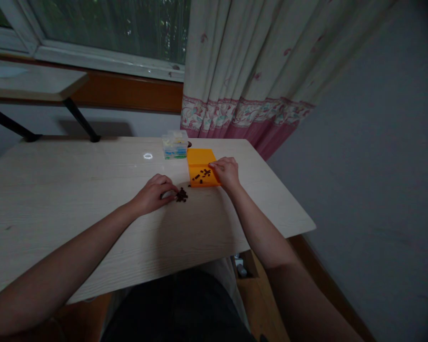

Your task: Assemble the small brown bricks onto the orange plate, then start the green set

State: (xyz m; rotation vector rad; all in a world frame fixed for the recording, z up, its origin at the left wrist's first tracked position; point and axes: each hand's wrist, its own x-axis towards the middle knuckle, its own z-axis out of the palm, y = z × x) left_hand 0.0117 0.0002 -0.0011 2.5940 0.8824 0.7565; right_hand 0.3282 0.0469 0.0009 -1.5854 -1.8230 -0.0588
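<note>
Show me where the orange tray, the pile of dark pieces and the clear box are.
orange tray (199,158): head view, bare floor near its far edge.
pile of dark pieces (181,195): head view, middle of the pile.
clear box (175,145): head view, its front wall.

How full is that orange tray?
Nearly empty: the orange tray holds only a few small dark pieces scattered on its floor, mostly bare.

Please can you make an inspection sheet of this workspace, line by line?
Surface: pale wooden table.
Work things: orange tray holding small dark pieces; heap of dark pieces on the table near it.
Clutter: clear plastic box behind the tray.
Grips: left hand curled, fingertips at the heap; right hand at the tray's right side.
Cables: nothing seen.
Surroundings: curtain, window, grey wall.
</note>
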